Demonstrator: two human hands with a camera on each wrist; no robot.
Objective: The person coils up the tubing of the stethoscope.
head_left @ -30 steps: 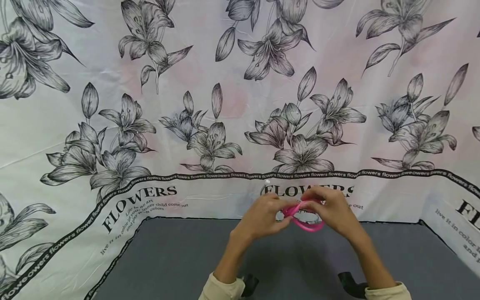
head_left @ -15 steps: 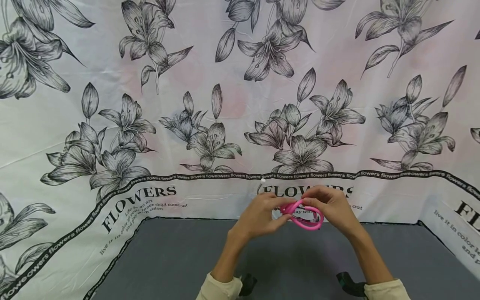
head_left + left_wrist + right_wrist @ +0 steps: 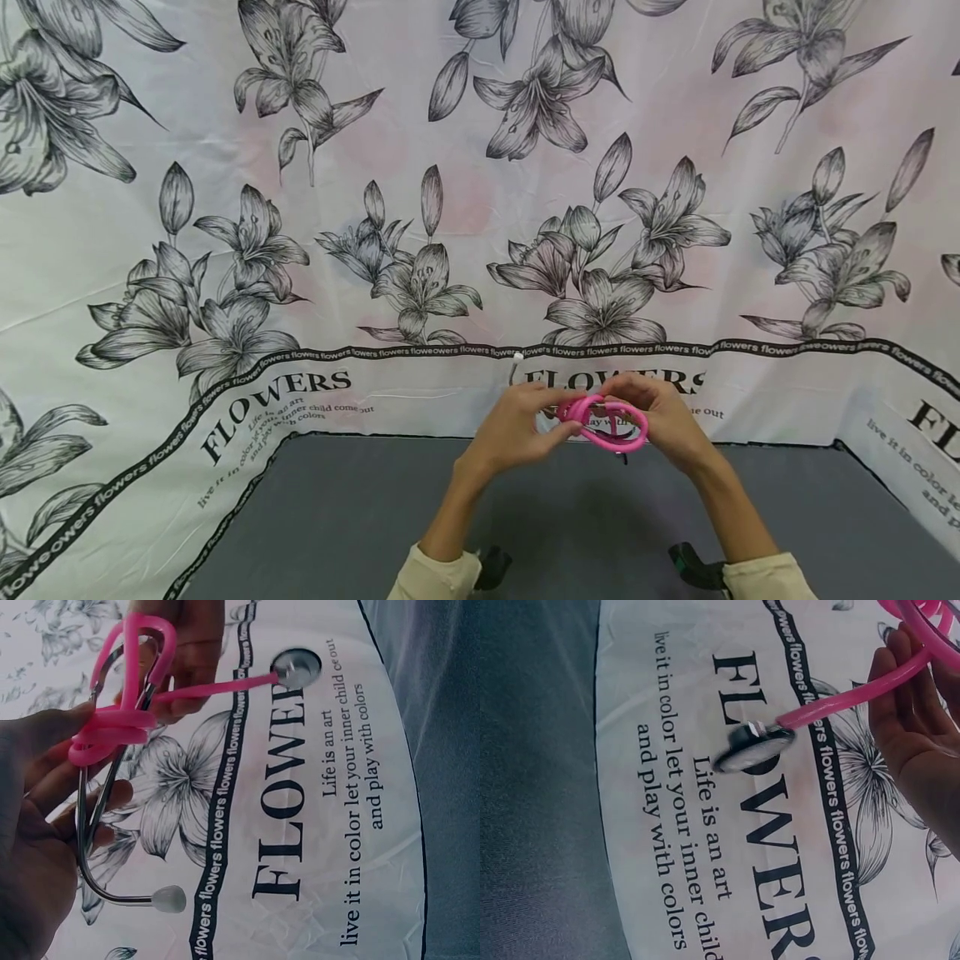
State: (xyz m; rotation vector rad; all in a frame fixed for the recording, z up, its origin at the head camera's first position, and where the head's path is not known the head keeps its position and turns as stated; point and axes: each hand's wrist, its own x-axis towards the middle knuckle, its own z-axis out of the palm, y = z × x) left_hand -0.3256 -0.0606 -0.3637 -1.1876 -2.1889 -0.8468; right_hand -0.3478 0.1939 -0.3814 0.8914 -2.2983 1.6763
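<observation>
Both hands hold a stethoscope (image 3: 617, 447) with pink tubing up in front of the patterned cloth. My left hand (image 3: 512, 429) pinches it between thumb and fingers where the tubing wraps round the metal ear tubes (image 3: 88, 859). One grey ear tip (image 3: 169, 899) sticks out below that hand in the left wrist view. At the right end of the pink loop, my right hand (image 3: 670, 419) grips the tubing, its fingertips partly hidden behind it. A free length of tubing ends in the round chest piece (image 3: 754, 750), which hangs beyond the right hand's fingers.
A dark grey tabletop (image 3: 360, 508) lies beneath the hands. Behind it rises a white cloth (image 3: 465, 275) printed with lilies and lettering. Black straps (image 3: 697, 567) sit at both wrists, beside the cream sleeves (image 3: 438, 575).
The pink loop has turned and shows wider, with a small dark part now visible under it. The ear tip above the left hand has shifted slightly left. Both hands keep hold.
</observation>
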